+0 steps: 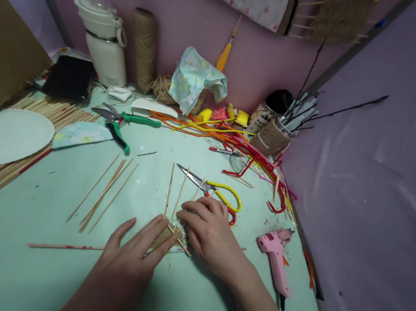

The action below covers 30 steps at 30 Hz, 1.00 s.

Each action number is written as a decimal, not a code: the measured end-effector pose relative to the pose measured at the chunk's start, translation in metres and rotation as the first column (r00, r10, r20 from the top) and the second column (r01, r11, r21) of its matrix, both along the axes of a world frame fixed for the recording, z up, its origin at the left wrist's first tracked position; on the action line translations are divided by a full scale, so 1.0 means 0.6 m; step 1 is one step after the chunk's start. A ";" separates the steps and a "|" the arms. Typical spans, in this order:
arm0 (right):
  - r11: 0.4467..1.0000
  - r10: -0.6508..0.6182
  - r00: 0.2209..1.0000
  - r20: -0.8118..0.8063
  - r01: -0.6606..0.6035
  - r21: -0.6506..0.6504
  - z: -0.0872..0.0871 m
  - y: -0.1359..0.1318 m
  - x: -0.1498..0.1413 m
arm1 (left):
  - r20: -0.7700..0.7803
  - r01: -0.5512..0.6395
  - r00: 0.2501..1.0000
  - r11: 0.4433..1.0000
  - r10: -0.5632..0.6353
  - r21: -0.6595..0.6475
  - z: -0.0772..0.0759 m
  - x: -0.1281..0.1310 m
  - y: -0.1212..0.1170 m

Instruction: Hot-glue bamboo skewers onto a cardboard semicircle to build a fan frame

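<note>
My left hand (134, 254) lies with its fingers stretched out over a small brown cardboard piece (161, 238), the fingertips pressing on it. Thin wooden sticks (182, 188) fan out from the far side of this piece. One short stick (184, 246) crosses the cardboard at a slant. At the right of the fan my right hand (210, 231) has its fingers bent and closed on one of the sticks. The fingers hide much of the cardboard and the sticks' near ends. Scissors (208, 186) with yellow and red handles lie just beyond my right hand, which partly covers them.
Loose sticks (104, 193) lie left of my hands, with a long stick (63, 246) nearer. A pink glue gun (277, 261) rests at the right. Farther back are green-handled pruning shears (122, 118), a white bottle (104, 46) and a twine spool (144, 48).
</note>
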State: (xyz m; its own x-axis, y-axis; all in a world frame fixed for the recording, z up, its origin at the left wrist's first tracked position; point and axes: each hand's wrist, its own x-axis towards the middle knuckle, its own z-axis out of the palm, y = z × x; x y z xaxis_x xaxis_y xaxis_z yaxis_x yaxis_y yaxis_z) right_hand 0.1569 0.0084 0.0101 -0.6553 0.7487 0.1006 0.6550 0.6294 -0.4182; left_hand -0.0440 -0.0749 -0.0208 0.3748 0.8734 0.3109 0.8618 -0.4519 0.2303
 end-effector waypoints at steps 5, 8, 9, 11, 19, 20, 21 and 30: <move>1.000 0.002 1.000 -0.005 -0.002 -0.015 0.001 -0.001 -0.001 | -0.031 0.015 0.999 1.000 -0.014 0.020 0.003 -0.001 0.001; 1.000 0.007 1.000 -0.011 -0.008 -0.022 0.001 -0.001 0.001 | -0.042 0.012 0.999 1.000 -0.011 0.021 0.005 -0.001 0.001; 1.000 0.007 1.000 -0.017 -0.008 -0.019 0.001 -0.001 0.002 | -0.045 0.009 0.999 1.000 -0.008 0.015 0.005 -0.001 0.002; 1.000 -0.003 0.999 -0.034 0.003 -0.002 0.002 -0.001 0.006 | -0.047 0.004 0.999 1.000 -0.004 0.002 0.007 0.000 0.001; 1.000 0.030 0.992 -0.122 -0.029 0.011 0.011 -0.005 0.011 | -0.042 -0.004 0.999 1.000 0.002 -0.030 0.012 0.002 0.000; 0.999 0.038 0.991 -0.132 -0.037 0.011 0.014 -0.007 0.012 | -0.043 -0.005 0.999 1.000 0.005 -0.022 0.011 0.002 0.000; 0.999 0.044 0.989 -0.140 -0.043 0.011 0.016 -0.010 0.013 | -0.043 -0.007 0.999 1.000 0.006 -0.013 0.011 0.003 0.000; 0.994 0.107 0.981 -0.162 -0.105 0.023 0.021 -0.022 0.017 | -0.055 0.009 0.998 1.000 -0.009 0.000 0.009 0.003 0.003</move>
State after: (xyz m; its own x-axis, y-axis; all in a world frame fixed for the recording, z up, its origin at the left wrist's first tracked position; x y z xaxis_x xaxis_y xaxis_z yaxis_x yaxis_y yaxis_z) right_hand 0.1669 -0.0048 0.0230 -0.7050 0.6734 0.2226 0.5083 0.6986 -0.5037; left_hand -0.0425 -0.0729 -0.0156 0.3991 0.8699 0.2899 0.8690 -0.4597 0.1830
